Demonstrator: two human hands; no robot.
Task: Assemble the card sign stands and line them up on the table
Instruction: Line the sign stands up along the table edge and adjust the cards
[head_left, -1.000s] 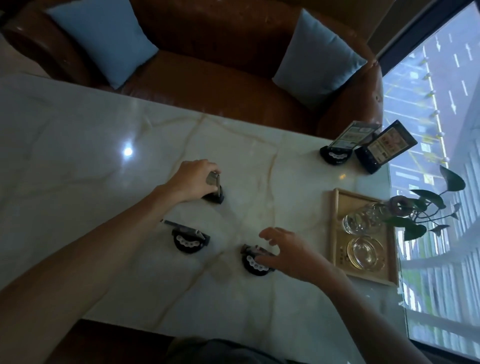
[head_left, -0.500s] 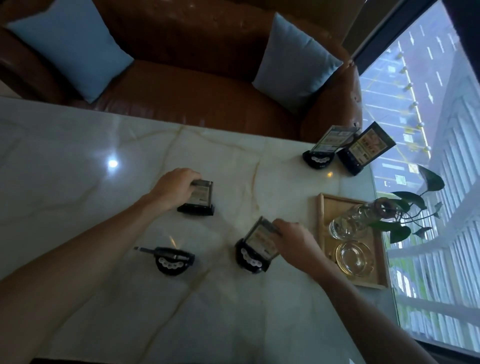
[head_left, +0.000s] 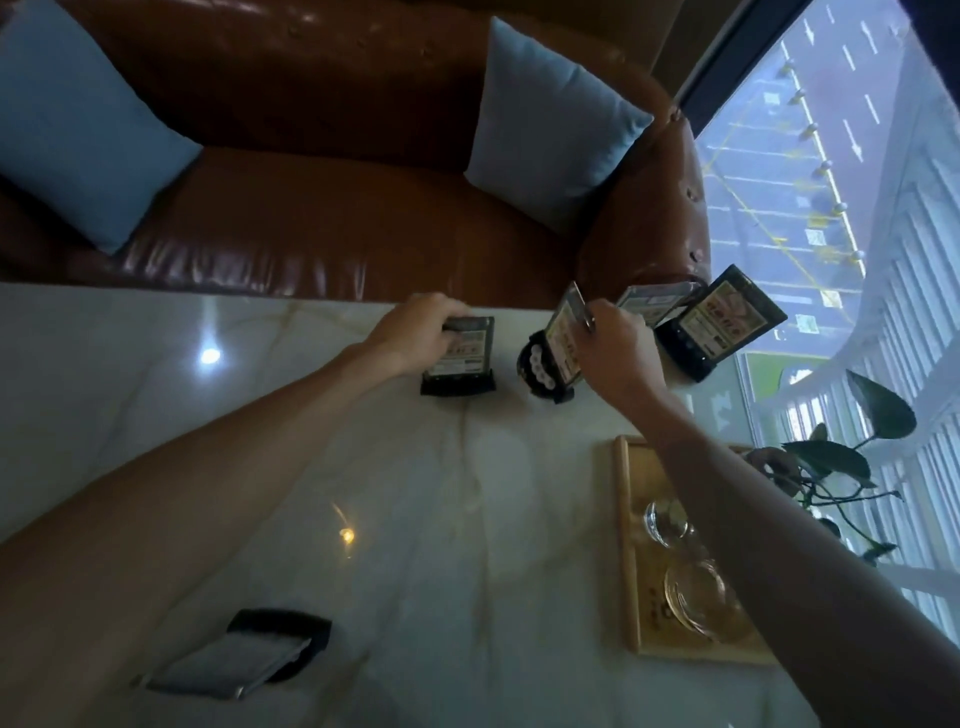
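Observation:
At the far edge of the marble table, my left hand grips the top of an upright card sign stand on a black base. To its right, my right hand holds a second stand, tilted, with a round black base. Beyond my right hand stand two more card sign stands, one mostly hidden and one at the table's far right corner. A fifth stand lies flat near my left forearm at the front left.
A wooden tray with glass cups sits at the right edge, partly under my right forearm. A leafy plant stands beside it by the window. A brown leather sofa with blue cushions runs behind the table.
Both hands lifted their stands upright from the middle of the table and carried them to the far edge, next to the two standing stands. The view has shifted forward.

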